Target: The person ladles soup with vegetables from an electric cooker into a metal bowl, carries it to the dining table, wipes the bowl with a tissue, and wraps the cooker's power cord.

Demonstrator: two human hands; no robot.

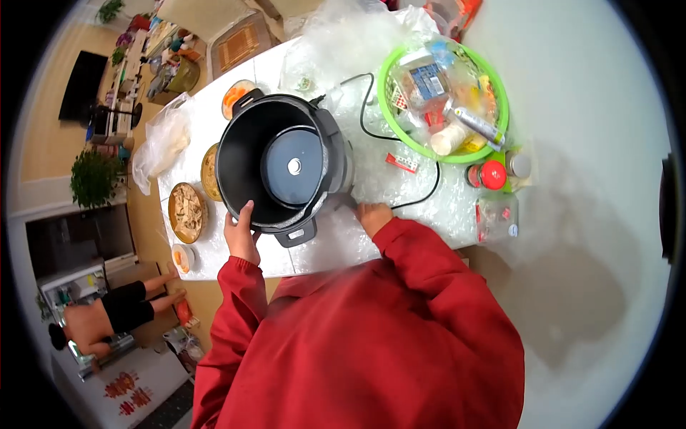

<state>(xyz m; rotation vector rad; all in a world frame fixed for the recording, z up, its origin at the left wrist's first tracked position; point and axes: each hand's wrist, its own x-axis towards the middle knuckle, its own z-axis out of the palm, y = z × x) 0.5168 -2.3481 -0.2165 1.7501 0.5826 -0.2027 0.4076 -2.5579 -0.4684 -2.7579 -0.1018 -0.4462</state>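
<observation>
An electric pressure cooker (pixel 336 154) without a lid stands on the table, its mouth facing me. Inside, the dark heating plate (pixel 289 182) shows a silver button at its centre. My left hand (pixel 243 236) grips the cooker's near left rim, thumb over the edge. Close to the cooker's lower right side is my right hand (pixel 373 217), its fingers curled beside a blurred grey part; what they hold is hidden. A black power cord (pixel 418 202) passes by that hand. Left of the cooker are a bowl of pale sliced food (pixel 187 213) and a partly hidden bowl (pixel 210 173).
A green basket (pixel 384 89) of packets and bottles stands at the right. Near it are a red-lidded jar (pixel 491 174), a clear container (pixel 496 219) and a red packet (pixel 401 163). Plastic bags (pixel 343 50) lie at the back. Another person (pixel 93 322) is far left.
</observation>
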